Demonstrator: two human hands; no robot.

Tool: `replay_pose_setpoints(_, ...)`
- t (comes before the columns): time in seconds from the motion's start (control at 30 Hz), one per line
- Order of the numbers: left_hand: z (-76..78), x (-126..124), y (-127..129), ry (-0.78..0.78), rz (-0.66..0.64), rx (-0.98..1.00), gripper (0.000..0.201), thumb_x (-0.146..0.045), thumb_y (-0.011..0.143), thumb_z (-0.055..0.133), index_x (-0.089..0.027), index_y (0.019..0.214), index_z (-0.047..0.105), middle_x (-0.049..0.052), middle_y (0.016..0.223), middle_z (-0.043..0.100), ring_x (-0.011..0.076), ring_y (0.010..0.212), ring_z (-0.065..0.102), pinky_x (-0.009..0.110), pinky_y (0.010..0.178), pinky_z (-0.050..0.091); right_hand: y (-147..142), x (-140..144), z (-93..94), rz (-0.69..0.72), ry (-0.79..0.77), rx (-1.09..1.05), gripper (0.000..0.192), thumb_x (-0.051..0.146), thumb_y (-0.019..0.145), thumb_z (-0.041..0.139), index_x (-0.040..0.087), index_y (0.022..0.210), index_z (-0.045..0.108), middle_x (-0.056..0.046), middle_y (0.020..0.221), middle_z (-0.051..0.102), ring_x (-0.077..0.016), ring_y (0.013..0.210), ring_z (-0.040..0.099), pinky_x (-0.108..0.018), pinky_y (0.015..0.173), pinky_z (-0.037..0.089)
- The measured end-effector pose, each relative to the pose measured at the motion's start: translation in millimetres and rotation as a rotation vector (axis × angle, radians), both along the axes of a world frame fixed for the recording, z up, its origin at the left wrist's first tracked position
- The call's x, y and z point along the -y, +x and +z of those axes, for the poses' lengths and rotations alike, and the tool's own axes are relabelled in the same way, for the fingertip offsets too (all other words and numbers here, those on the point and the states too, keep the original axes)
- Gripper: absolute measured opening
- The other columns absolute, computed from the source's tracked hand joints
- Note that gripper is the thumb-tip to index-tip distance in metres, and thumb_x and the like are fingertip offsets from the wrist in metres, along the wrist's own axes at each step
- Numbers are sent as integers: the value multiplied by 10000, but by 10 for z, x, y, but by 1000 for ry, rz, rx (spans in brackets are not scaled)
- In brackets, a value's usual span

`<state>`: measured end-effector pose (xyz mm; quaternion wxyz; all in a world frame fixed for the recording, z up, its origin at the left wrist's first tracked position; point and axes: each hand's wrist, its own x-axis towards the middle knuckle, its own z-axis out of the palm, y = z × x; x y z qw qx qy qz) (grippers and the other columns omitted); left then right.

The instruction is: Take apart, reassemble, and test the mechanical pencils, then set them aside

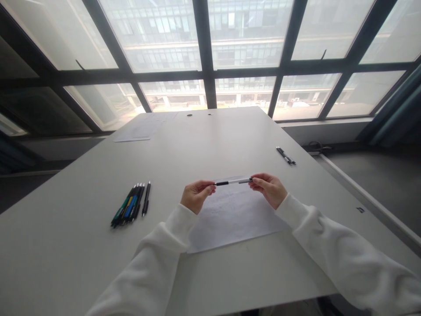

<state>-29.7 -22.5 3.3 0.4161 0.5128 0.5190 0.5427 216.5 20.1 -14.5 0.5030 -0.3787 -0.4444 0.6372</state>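
Observation:
A white pen with black ends (233, 181) is held level above a sheet of white paper (230, 219). My left hand (196, 195) pinches its left end and my right hand (269, 188) pinches its right end. Both arms wear white sleeves. The paper lies flat on the grey table (82, 263) just under and in front of my hands.
Several pens, black, green and blue (130, 205), lie side by side on the table to the left. Two dark pens (286, 156) lie at the far right near the table edge. Sheets of paper (140, 130) rest at the far left corner by the windows.

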Motion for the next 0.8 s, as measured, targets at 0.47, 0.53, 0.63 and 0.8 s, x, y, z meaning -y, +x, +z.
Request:
replay_pose_setpoints(0.47, -4, -13, -23, -38, 10, 36, 304, -350, 605, 707, -101, 769, 649, 79, 678, 685, 174, 626, 637, 325, 640, 530, -9, -15, -11, -10, 25, -8, 254, 318, 601, 734, 148, 781, 675, -54, 668, 670, -140, 623, 594, -302, 654, 461)
replay_pose_setpoints(0.53, -5, -13, -24, -41, 8, 41, 306, -349, 609, 708, -101, 776, 647, 77, 680, 685, 171, 627, 637, 323, 644, 531, -7, -17, -16, -10, 21, -9, 251, 319, 609, 730, 146, 782, 674, -55, 664, 669, -138, 618, 593, -297, 646, 458)
replay_pose_setpoints(0.63, -6, -12, -27, -46, 2, 50, 303, -345, 616, 707, -99, 780, 642, 76, 681, 684, 172, 629, 638, 325, 649, 534, -6, -11, -9, -4, 12, -5, 255, 330, 613, 727, 146, 781, 672, -57, 663, 669, -141, 614, 592, -296, 635, 458)
replay_pose_setpoints(0.8, -20, -14, -36, -46, -10, 50, 299, -350, 635, 694, -98, 785, 635, 82, 693, 685, 176, 633, 640, 331, 648, 541, -9, 1, 19, -6, 15, 4, 249, 337, 620, 721, 143, 766, 668, -57, 650, 664, -140, 601, 588, -288, 612, 459)
